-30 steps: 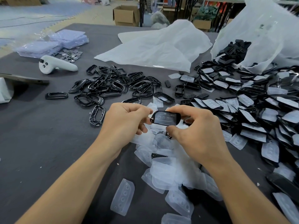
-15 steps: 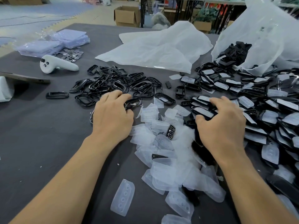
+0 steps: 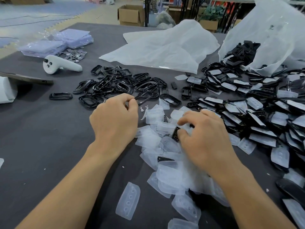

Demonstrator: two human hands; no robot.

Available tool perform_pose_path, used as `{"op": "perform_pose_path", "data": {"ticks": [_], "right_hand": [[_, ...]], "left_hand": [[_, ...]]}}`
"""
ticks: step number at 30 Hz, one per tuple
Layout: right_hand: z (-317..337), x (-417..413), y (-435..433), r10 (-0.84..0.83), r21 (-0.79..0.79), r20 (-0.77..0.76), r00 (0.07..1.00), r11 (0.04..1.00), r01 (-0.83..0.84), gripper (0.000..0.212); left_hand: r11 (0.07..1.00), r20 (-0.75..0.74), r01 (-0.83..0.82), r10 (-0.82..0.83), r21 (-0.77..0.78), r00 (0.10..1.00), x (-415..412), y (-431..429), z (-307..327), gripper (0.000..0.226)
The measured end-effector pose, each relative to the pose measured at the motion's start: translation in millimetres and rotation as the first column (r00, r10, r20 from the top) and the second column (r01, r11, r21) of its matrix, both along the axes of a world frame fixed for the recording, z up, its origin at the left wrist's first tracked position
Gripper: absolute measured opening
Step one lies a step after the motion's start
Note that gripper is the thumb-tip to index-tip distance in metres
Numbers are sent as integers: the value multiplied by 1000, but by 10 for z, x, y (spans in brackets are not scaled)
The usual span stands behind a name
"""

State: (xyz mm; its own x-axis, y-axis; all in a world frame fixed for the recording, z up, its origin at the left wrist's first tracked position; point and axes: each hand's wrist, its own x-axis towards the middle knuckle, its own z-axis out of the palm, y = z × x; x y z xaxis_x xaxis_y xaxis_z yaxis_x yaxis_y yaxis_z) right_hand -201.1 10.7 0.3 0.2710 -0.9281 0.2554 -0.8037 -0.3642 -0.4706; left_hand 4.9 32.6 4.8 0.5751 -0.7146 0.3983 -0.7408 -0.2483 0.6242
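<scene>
Frame point(image 3: 144, 98) pinched in left hand point(image 3: 113, 119) beyond pad pile point(image 3: 166, 142); right hand point(image 3: 203, 138) grips black piece point(image 3: 175, 133) atop pile (best keep frame level, seat piece squarely).

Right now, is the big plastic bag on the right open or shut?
Open: the plastic bag gapes at its mouth, black parts inside and spilling out.

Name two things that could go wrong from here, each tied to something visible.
1. The left hand pinches the black frame by one thin edge only; it may twist loose and drop.
2. The right hand pinches a small black part amid loose clear pads; pulling it out could scatter them into the frame pile.
</scene>
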Motion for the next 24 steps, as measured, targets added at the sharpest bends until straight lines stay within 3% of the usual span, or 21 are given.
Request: {"op": "perform_pose_path", "data": {"ticks": [2, 4, 6, 9, 13, 18, 21, 24], "right_hand": [[24, -16, -12, 11, 26, 24, 1000, 1000, -12, 8], [53, -23, -21, -30, 74, 141, 990, 997, 19, 14], [79, -29, -26, -57, 108, 219, 974, 994, 34, 18], [106, -31, -12, -35, 153, 182, 983, 988, 6, 14], [146, -13, 23, 70, 138, 144, 987, 986, -90, 12], [125, -17, 9, 102, 172, 103, 989, 978, -118, 8], [111, -9, 1, 25, 192, 191, 981, 979, -62, 13], [126, -10, -23, -93, 267, 417, 904, 963, -24, 18]], "left_hand": [[994, -129, 103, -107, -44, 986, -31, 37, 3, 20], [978, -272, 178, -201, -106, 941, -70, 78, 20, 22], [968, -317, 202, -240, -148, 918, -100, 98, 39, 21], [950, -356, 217, -287, -223, 889, -107, 94, 55, 20], [954, -419, 223, -290, -202, 860, -110, 71, 23, 17], [972, -578, 181, -233, -147, 782, -73, 35, -6, 37], [973, -624, 168, -229, -155, 747, -71, 22, -9, 34], [968, -688, 178, -250, -175, 681, -84, 20, 12, 23]]}}
